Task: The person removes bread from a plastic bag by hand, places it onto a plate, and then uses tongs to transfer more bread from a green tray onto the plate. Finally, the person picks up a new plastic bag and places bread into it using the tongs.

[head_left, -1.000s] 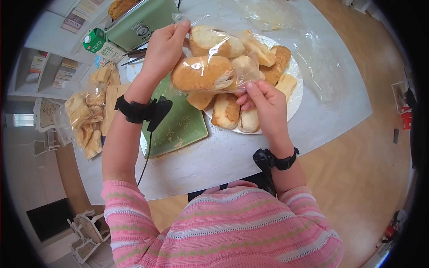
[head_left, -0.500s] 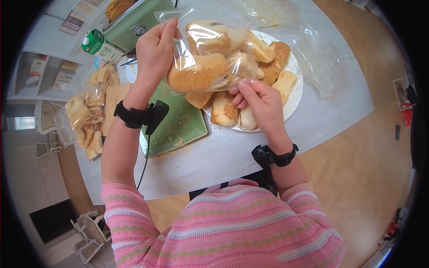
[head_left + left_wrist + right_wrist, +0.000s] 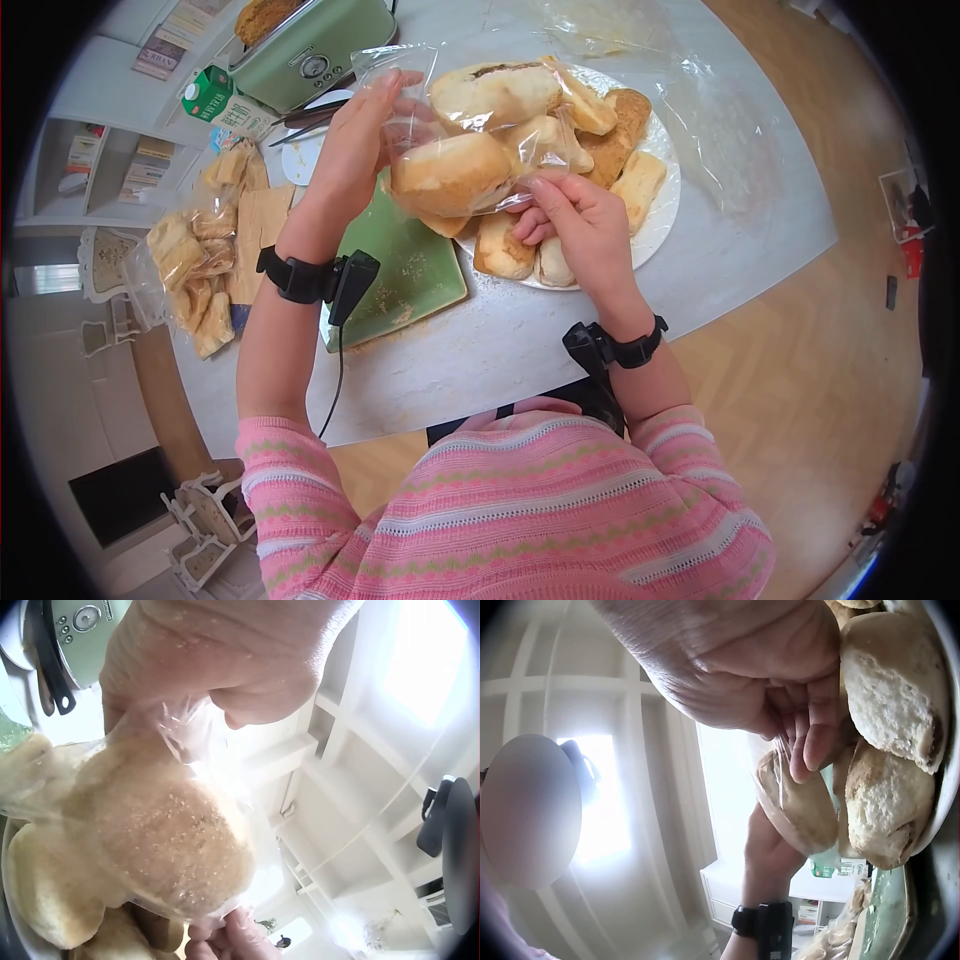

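A clear plastic bag [image 3: 478,205] holding several bread rolls hangs over a white plate [image 3: 655,225] of more bread. At the bag's lower right edge, my right hand [image 3: 590,235] pinches the plastic between thumb and fingers. My left hand [image 3: 360,140] is at the bag's left end, its fingers extended and partly seen through the film. Inside the bag, a golden-brown roll [image 3: 450,175] lies lowest, with a paler roll [image 3: 500,95] above it. From the left wrist, that roll's crumb-specked end [image 3: 176,832] fills the middle of the view; the left fingertips are hidden.
A green tray [image 3: 400,290] with crumbs sits left of the plate. Beyond it are a green toaster [image 3: 315,60], a milk carton [image 3: 225,100] and a dark-handled knife [image 3: 305,118]. Another bag of bread pieces [image 3: 185,250] lies at left, empty-looking plastic [image 3: 725,150] at right.
My left hand has gone from gripping the bag's upper left edge to extended fingers against the film. The bag shifted left, then slightly back right; my right hand keeps its pinch.
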Available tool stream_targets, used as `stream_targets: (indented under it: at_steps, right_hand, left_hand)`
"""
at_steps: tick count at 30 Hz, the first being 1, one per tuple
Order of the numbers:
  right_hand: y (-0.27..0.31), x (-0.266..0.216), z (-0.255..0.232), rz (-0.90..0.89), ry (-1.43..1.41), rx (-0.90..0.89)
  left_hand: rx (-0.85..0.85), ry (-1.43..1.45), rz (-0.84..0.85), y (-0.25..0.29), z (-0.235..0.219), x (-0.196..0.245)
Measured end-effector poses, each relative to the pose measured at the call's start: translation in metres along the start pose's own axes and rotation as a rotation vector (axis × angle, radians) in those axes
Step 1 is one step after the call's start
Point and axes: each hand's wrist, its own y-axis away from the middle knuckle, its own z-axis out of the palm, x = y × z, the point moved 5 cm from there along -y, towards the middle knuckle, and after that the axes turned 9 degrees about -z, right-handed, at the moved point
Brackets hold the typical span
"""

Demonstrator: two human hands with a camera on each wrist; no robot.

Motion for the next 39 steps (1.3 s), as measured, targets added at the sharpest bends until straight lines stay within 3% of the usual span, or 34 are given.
stream_targets:
  at_steps: [4, 6, 12, 16, 21, 33, 39]
  right_hand:
    - [0.0, 0.001, 0.0, 0.017, -0.036, 0.01]
    - [0.0, 0.002, 0.0, 0.033, -0.051, 0.002]
    - [0.0, 0.0, 0.0, 0.041, -0.076, 0.003]
    - [0.0, -0.002, 0.001, 0.027, -0.096, -0.008]
    - [0.0, -0.001, 0.0, -0.051, -0.037, -0.034]
    - [0.002, -0.007, 0.004, -0.113, -0.075, -0.137]
    - [0.002, -0.004, 0.002, -0.094, -0.05, -0.135]
  left_hand:
    - [-0.027, -0.069, 0.023, 0.012, 0.0, 0.002]
    - [-0.159, -0.121, 0.202, 0.012, -0.001, 0.0]
    - [-0.327, -0.256, 0.242, 0.02, -0.006, -0.004]
    - [-0.314, -0.259, 0.247, 0.027, 0.003, -0.002]
    - [-0.336, -0.102, 0.078, 0.035, 0.005, 0.0]
    - [-0.177, 0.097, 0.198, 0.036, -0.019, 0.008]
    - [-0.246, 0.043, 0.146, 0.032, -0.034, 0.015]
